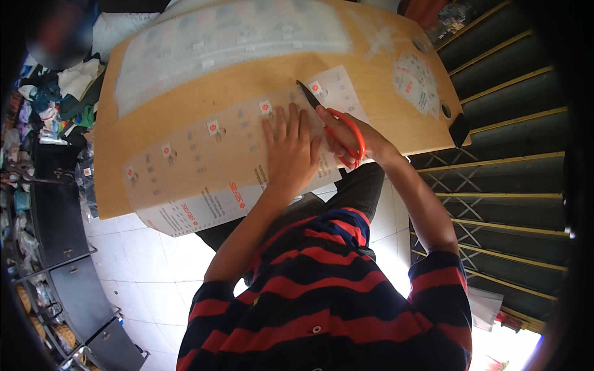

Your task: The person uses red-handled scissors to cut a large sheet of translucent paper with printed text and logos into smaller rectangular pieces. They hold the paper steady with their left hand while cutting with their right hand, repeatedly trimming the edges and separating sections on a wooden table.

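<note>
A long translucent printed sheet (185, 173) lies across the near side of the wooden table, its near edge hanging over the front. My left hand (289, 148) rests flat on it, fingers stretched out and pointing away from me. In my right hand (365, 139) is a pair of scissors (352, 133) with orange-red handles and dark blades. The blades lie over the sheet toward its right end, just right of my left fingertips, and point up and to the left. Whether they are parted is hard to make out. Part of the sheet lies hidden beneath my left hand and forearm.
Along the far side of the wooden table (247, 74) lies a wide stack of clear printed sheets (229, 43). A small pile of cut printed pieces (416, 85) sits at the right. Dark metal shutters (507, 130) stand on the right, with heaped cloth (77, 83) and dark cabinets (80, 297) on the left.
</note>
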Demonstrator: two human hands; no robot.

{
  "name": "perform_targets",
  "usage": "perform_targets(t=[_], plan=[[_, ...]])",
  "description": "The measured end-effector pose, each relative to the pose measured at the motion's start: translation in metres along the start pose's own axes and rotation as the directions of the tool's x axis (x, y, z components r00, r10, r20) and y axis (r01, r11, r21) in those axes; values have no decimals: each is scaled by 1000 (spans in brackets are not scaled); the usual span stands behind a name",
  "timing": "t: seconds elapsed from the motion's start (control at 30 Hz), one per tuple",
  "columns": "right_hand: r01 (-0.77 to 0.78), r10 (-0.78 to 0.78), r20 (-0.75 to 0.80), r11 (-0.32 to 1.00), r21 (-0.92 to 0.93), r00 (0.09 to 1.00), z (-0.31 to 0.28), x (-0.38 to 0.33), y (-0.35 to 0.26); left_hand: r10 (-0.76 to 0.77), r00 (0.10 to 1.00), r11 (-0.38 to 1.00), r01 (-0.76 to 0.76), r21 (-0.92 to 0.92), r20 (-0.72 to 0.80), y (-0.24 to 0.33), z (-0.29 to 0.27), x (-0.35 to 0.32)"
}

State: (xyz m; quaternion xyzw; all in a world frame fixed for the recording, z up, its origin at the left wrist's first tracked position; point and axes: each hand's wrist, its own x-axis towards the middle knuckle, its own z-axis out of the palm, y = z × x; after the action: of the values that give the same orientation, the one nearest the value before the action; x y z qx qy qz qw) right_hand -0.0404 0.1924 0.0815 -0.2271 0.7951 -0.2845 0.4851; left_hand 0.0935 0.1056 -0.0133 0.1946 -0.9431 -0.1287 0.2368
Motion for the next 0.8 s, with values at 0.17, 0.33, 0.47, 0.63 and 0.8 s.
perform_targets(t=[0.17,0.33,0.47,0.63,0.8], plan=[[-26,26,-9,999,37,1000,-5,0,-7,14,1000,1000,-13,22,-9,-2,3,0],[14,-12,-72,999,38,997,-11,-3,2,50,998,999,-49,-15,23,-13,-1,1],[232,-222,-104,968,94,969,-17,-41,30,152,981,988,-149,-32,123,-42,-13,9],[292,-225,-269,925,241,937,-20,-80,75,313,931,949,-312,-33,186,-88,-21,38],[385,-276,-349,873,300,896,-18,-99,123,398,886,903,-424,68,239,-128,-34,83]])
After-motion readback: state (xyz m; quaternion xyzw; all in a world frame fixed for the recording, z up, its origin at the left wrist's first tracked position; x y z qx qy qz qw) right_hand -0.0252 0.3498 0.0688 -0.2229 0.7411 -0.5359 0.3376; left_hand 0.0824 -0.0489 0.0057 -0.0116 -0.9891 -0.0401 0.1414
